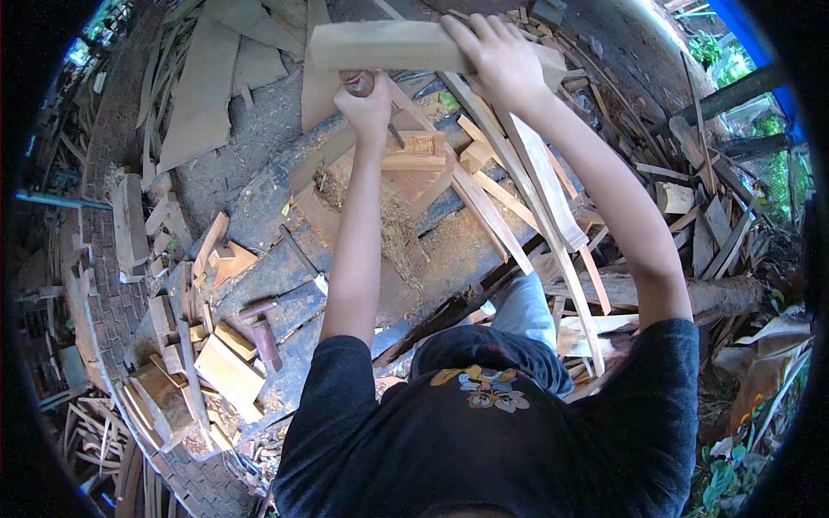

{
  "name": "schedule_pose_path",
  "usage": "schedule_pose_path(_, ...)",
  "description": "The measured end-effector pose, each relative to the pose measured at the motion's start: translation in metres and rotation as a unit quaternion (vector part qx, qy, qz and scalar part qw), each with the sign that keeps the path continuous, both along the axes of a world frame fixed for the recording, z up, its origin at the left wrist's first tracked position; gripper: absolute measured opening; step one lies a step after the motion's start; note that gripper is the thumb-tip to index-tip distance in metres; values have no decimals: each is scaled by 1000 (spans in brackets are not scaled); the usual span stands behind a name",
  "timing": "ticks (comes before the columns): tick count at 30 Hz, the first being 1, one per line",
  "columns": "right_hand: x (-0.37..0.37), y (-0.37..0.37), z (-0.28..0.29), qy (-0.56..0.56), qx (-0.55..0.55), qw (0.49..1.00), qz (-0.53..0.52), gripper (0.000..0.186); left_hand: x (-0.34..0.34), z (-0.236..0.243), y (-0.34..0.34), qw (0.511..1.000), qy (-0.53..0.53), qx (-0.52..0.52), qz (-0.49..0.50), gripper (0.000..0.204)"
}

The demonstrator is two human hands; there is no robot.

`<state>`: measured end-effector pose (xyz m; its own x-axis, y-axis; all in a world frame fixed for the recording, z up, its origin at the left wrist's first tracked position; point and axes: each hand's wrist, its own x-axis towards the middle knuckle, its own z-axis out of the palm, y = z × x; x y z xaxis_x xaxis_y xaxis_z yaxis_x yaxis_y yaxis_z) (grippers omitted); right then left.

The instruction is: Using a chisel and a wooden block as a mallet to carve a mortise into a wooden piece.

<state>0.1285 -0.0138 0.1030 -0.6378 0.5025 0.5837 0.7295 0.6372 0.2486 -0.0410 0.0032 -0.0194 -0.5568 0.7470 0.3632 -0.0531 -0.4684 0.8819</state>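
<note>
My left hand (363, 110) is closed round the brown handle of a chisel (395, 129), whose narrow metal shaft points down at a wooden piece (413, 157) with a cut recess full of chips. My right hand (496, 60) grips a long pale wooden block (390, 47) held crosswise just above the chisel's handle; whether the two touch I cannot tell. The wooden piece rests on flat boards (410, 183) among shavings (380, 233). Long pale strips (553, 207) lie to the right of it, under my right arm.
The dark work surface (263, 207) carries a mallet (263, 332), a long metal tool (298, 255) and offcuts (226, 371). Stacks of scrap timber (708, 233) line the right side; more sticks and brick paving (121, 302) are at the left. Large thin sheets (203, 86) lie at the back.
</note>
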Motion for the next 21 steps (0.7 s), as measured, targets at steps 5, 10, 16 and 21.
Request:
schedule_pose_path(5, -4, 3, 55, 337, 69, 936, 80, 43, 6, -3, 2, 998, 47, 33, 39, 12)
schedule_pose_path(10, -13, -7, 40, 409, -16, 908, 96, 41, 2, -8, 3, 998, 47, 31, 13, 12)
schedule_pose_path(16, 0, 11, 55, 215, 1, 976, 25, 46, 0, -12, 16, 999, 9, 52, 8, 12)
schedule_pose_path(21, -19, 2, 65, 588, -63, 793, 147, 48, 7, 5, 18, 1000, 16, 12, 6, 11)
